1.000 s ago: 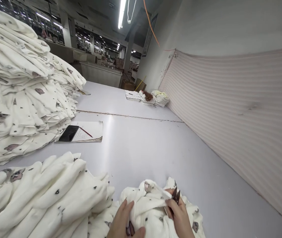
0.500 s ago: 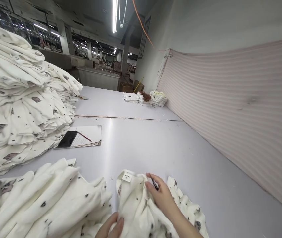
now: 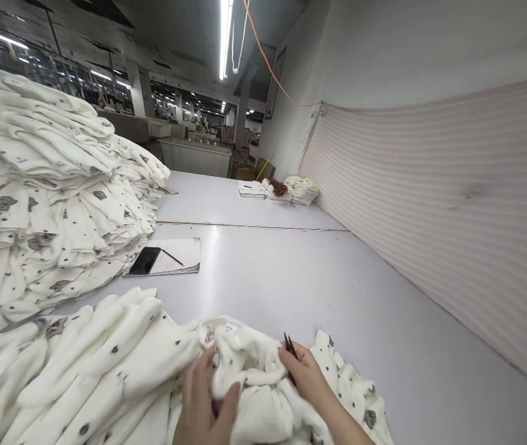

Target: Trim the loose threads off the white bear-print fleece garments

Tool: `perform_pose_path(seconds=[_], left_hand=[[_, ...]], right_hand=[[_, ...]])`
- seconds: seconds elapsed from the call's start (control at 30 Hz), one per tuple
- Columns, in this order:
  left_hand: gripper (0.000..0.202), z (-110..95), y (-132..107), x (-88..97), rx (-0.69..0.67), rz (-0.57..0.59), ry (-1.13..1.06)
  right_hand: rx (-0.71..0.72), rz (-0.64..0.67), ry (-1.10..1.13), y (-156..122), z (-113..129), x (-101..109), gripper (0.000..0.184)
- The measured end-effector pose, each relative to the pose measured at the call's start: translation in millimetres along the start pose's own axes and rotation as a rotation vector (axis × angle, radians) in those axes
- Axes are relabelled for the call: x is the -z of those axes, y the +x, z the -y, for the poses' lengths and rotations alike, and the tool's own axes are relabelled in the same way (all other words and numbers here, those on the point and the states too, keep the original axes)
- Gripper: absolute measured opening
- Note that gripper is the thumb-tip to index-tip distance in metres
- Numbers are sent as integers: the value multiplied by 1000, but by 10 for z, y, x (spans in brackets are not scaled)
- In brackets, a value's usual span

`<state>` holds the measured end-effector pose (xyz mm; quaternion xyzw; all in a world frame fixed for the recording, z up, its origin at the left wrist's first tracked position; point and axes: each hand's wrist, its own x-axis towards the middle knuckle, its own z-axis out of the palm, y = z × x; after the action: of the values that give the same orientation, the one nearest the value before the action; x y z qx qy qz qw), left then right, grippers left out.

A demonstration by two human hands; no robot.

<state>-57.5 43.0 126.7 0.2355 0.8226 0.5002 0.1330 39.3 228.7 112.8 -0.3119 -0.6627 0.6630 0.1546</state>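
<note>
A white garment (image 3: 263, 411) with small dark prints lies bunched up in front of me, a white label (image 3: 230, 329) near its top edge. My right hand (image 3: 306, 374) is closed around dark pointed thread snips (image 3: 289, 345), their tips upward. The same hand's fingertips touch the garment's right side. Against the garment's left side rests my left hand (image 3: 205, 398), its thumb spread away from the fingers. Part of that hand is cut off by the lower edge of the view. Another piece of the printed cloth (image 3: 349, 383) lies right of my right wrist.
Folded white printed garments form a tall pile (image 3: 59, 204) at the left; more lie in a loose heap (image 3: 106, 371) nearer me. A phone (image 3: 145, 261) sits on a notebook (image 3: 184, 250) with a pen. Paper stacks (image 3: 303, 191) stand by the striped cloth-covered wall (image 3: 430, 179).
My left hand has moved up the garment and its fingers have spread. The garment's top has folded down, tilting the label. The snips' tips now point up, in plainer sight.
</note>
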Motion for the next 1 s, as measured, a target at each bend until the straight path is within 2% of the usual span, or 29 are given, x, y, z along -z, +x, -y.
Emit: perform_pose_path(seconds=[0.03,0.07,0.1,0.13,0.2,0.23,0.27,0.33,0.43,0.6,0.7,0.87,1.0], left_hand=[[53,-103,44,17,-143,-32,48],[56,-199,99,38,-265,-2,77],[59,-282,163,62,-332,93,81],[60,-347,232,84,-332,234,56],[54,-419,358,102,-176,535,-72],[46,-429,404,92,-85,633,-139],[37,-425,434,70,-20,681,-193],[27,-398,448,0,15,665,-262],[23,-358,404,-101,19,570,-287],[26,-346,385,-162,71,556,-362],[23,-323,402,-182,79,544,-378],[20,-267,395,-203,87,531,-378],[19,-290,400,-236,75,509,-354]], right_hand=[[30,21,-5,-67,44,-21,34],[60,44,-13,-130,92,-43,35],[88,66,-25,-187,141,-65,35],[116,85,-39,-234,188,-84,36],[165,102,-78,-299,270,-108,36],[186,98,-106,-319,304,-112,35],[202,85,-140,-335,336,-109,33],[221,43,-221,-366,398,-84,24],[255,-35,-367,-440,508,-19,12],[374,-65,-865,-519,618,20,22],[451,-58,-1040,-455,579,-34,22],[520,-61,-1105,-360,510,-77,22],[436,-82,-995,-342,478,-26,22]])
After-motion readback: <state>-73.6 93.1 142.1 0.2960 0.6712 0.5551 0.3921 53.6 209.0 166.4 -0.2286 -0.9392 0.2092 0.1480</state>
